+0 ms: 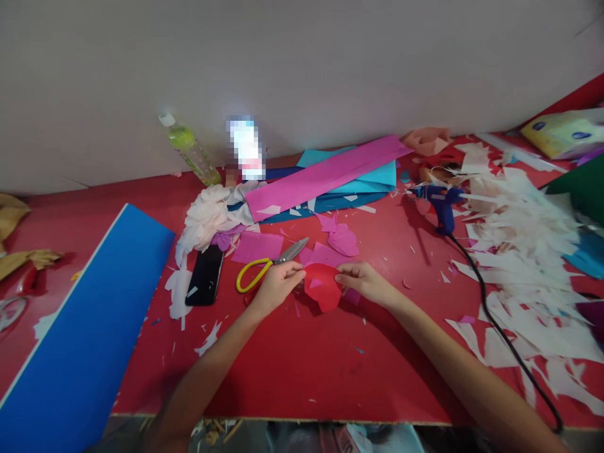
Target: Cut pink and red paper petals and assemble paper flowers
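Observation:
A red petal-shaped paper piece (323, 286) is held over the red table (302, 371) between both hands. My left hand (277, 286) pinches its left edge, fingers closed. My right hand (363, 281) pinches its right edge, fingers closed too. Yellow-handled scissors (264, 267) lie just behind my left hand. Pink paper pieces (337, 242) lie right behind the red piece.
A black phone (205, 275) lies left of the scissors. A blue glue gun (438, 201) with a black cord (500, 330) stands at the right, amid white paper scraps (523, 251). Folded pink and blue sheets (330, 173), a green bottle (189, 148) and a blue board (89, 314) are around.

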Action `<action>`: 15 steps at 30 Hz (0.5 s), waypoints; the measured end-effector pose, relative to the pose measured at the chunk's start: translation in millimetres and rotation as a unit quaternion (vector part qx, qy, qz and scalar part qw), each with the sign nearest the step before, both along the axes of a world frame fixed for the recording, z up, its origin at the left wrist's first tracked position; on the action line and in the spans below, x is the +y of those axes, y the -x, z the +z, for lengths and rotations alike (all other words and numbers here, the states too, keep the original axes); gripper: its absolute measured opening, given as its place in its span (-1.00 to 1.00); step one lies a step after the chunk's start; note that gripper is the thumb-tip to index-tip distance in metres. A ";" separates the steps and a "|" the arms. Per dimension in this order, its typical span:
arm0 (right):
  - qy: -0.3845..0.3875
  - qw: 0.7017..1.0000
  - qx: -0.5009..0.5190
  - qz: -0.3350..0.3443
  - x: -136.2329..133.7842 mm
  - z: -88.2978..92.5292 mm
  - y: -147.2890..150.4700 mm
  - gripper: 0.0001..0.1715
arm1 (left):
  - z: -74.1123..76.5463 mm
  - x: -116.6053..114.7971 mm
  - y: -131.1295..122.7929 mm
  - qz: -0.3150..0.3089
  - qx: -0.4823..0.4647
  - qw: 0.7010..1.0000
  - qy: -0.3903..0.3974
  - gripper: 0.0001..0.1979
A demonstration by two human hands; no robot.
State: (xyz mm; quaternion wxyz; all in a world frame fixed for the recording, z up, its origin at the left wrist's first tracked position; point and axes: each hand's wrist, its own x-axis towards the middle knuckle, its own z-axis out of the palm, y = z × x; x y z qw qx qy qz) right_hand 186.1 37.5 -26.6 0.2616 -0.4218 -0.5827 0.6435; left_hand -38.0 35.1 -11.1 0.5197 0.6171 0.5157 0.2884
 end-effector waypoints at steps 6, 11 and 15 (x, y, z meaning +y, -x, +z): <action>-0.011 0.999 -0.023 -0.020 2.3 1.8 -4.7 -0.76 | 17.9 -1.6 25.1 0.012 0.410 0.896 -0.173 -0.79; -0.019 0.999 -0.035 -0.025 3.8 0.9 -8.1 -0.75 | 32.2 -12.4 36.1 -0.044 0.582 0.802 -0.125 -0.61; -0.026 0.999 -0.038 -0.024 3.9 0.8 -8.4 -0.75 | 33.1 -9.0 36.9 -0.063 0.606 0.792 -0.051 -0.66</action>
